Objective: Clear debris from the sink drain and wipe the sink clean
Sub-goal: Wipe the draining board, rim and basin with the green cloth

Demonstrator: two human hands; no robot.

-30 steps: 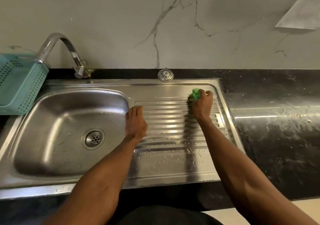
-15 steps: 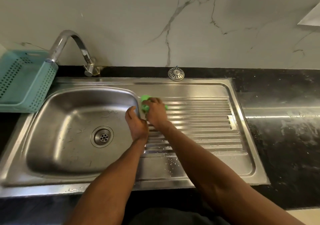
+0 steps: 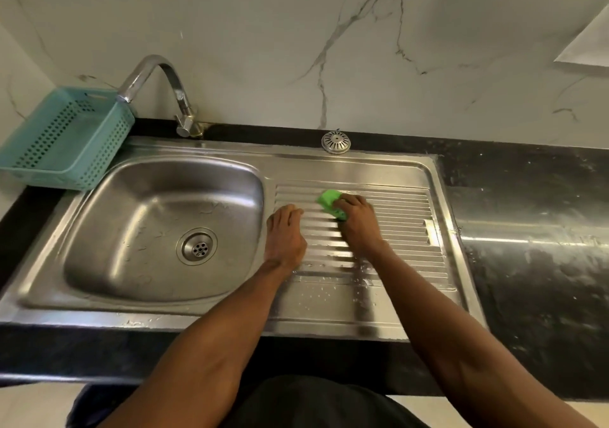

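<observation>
Right hand (image 3: 357,223) is clenching its grip on the green sponge (image 3: 331,204), pressing it onto the ridged drainboard (image 3: 395,229) beside the basin, while the released left hand (image 3: 285,234) is bracing flat for leverage.

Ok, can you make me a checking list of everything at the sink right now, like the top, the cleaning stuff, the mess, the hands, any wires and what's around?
Surface: steel sink with ribbed drainboard, set in a black countertop; water droplets on the drainboard's front.
Job's things: green sponge on the ribs; drain shows no debris; loose strainer cap sits on the sink's back rim.
Clutter: teal basket at the left, contents not visible.
Hands: right hand presses the sponge; left hand rests flat beside the bowl.
Cables: nothing seen.
Surroundings: curved faucet, marble-look wall.
</observation>
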